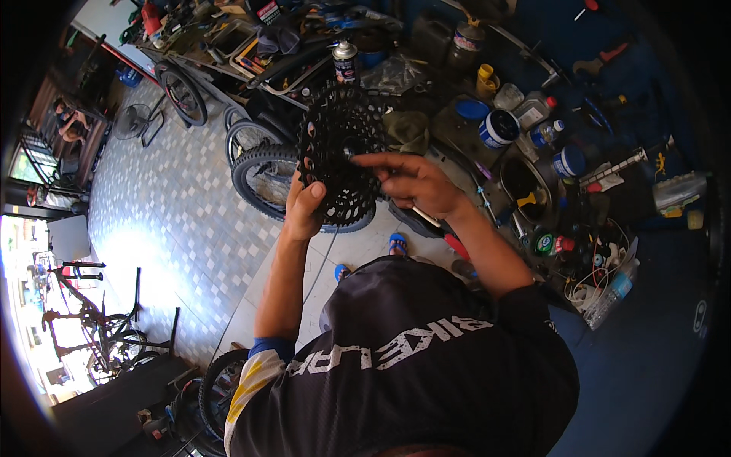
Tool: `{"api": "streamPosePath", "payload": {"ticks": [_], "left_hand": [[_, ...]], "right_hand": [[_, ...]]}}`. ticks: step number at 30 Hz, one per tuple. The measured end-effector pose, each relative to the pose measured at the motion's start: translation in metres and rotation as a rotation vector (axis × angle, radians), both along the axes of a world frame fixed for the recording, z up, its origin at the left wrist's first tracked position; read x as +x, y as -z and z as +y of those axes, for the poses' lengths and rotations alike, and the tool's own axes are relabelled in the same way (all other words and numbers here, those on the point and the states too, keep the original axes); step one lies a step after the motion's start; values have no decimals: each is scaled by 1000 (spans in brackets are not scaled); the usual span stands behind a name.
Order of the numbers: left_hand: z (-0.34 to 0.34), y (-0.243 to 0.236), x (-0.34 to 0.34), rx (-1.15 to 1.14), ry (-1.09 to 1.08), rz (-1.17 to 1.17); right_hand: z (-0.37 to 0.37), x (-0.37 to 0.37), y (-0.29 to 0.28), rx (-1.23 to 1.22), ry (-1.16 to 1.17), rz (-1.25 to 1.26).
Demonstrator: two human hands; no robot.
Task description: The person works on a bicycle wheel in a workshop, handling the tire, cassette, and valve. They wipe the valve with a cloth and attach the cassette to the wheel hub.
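Open air lies left of the left hand (304, 207); tubs (499, 129) and bottles (534, 111) crowd beyond the right hand (426, 186)

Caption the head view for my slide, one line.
Left hand gripping a black bicycle cassette, right hand with a finger extended toward its centre, a knobby tyre beyond.

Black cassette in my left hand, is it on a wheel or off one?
Off, it seems: the left hand grips the cassette by its edge, and the wheel behind looks separate.
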State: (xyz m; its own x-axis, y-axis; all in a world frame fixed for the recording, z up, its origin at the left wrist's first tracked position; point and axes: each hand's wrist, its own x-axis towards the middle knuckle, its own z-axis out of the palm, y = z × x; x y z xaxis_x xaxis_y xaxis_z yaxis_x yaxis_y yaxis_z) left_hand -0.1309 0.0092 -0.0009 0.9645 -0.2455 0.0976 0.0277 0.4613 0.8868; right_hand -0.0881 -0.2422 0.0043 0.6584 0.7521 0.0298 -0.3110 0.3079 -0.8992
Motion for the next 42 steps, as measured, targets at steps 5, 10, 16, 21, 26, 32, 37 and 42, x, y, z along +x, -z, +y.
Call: {"api": "streamPosePath", "payload": {"ticks": [5, 10, 16, 21, 26, 32, 37, 42], "left_hand": [[-8, 16, 0, 112, -122, -138], [-6, 35, 0, 33, -150, -99], [-12, 51, 2, -215, -142, 22], [-8, 57, -2, -258, -177, 58], [-23, 52, -2, -391, -260, 141], [-18, 61, -6, -483, -325, 210], [-21, 49, -3, -506, -373, 198], [-22, 29, 3, -523, -398, 242]], "right_hand": [[9, -7, -7, 468, -117, 550], [10, -16, -7, 315, -92, 333], [2, -15, -16, -351, 30, -377], [-86, 44, -6, -905, 628, -954], [-218, 101, 69, -1882, 773, -849], [-237, 119, 97, -2028, 570, -696], [-234, 117, 96, -2016, 568, -674], [-228, 117, 81, -1741, 893, -1014]]}}
